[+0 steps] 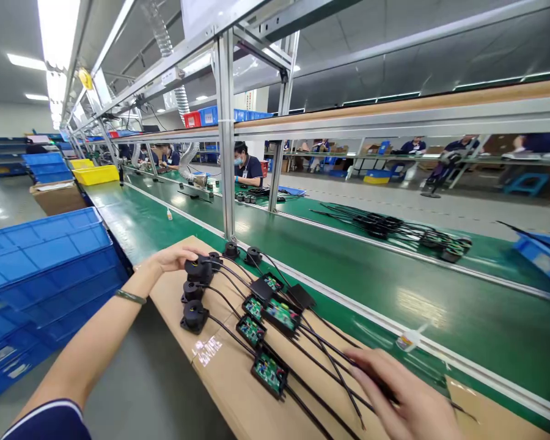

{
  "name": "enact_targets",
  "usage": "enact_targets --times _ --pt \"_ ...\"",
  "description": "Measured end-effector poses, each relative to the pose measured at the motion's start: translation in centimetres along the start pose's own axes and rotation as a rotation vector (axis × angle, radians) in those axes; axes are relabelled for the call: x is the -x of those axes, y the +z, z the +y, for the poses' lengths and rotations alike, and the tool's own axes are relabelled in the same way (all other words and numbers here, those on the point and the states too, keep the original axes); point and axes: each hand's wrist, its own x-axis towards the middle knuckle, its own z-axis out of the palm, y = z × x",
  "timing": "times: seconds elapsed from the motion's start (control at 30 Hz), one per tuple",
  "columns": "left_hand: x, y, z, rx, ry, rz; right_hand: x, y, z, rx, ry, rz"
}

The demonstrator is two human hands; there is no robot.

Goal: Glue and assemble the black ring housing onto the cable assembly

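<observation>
My left hand (178,256) has its fingers closed on a black round housing (198,270) at the far end of the cardboard sheet (220,379). A cable runs from that housing toward an open black box with a green circuit board (282,313). Near the right front, my right hand (401,391) is closed around a black cable (318,336). Between my hands lie several like assemblies, among them a nearer round housing (195,316) and a nearer open box with a circuit board (269,371). A flat black cover (301,297) lies beside them.
A small white bottle (407,340) stands by the metal rail. Black cable assemblies (385,225) are heaped on the green belt (339,269) beyond it. Stacked blue crates (50,263) stand left of the bench. A metal post (226,140) rises ahead; a co-worker (248,168) sits behind it.
</observation>
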Motion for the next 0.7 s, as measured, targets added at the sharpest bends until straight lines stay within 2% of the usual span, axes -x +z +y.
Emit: enact_targets --times 0.07,0.13,0.2,0.27,0.4,0.53,0.63,0.7 --pt "-0.6 -3.7 0.2 -0.039 -0.024 0.101 -3.9 2.2 -2.9 -0.077 -0.016 -0.015" --pt "-1.2 -6.6 -0.3 -0.072 -0.050 0.197 -6.9 4.5 -5.2 -0.151 -0.018 -0.100" --pt "-1.9 -8.5 -1.4 -0.103 -0.073 0.272 -8.9 6.6 -6.6 -0.215 -0.009 -0.180" --pt "-2.5 -9.4 -2.7 -0.136 -0.091 0.313 -10.1 8.1 -7.2 -0.267 0.018 -0.227" --pt "-3.6 -9.4 -4.5 -0.222 -0.121 0.305 -11.1 9.4 -6.4 -0.308 0.116 -0.289" --pt "-3.2 -9.1 -4.0 -0.353 -0.121 0.230 -11.4 9.8 -4.2 -0.320 0.179 -0.309" --pt "-2.1 -7.5 -3.0 -0.461 -0.001 0.186 -11.1 10.2 -2.8 -0.313 0.210 -0.329" --pt "-2.5 -4.5 -2.4 -0.527 0.180 0.155 -10.6 10.4 -2.5 -0.290 0.238 -0.344"
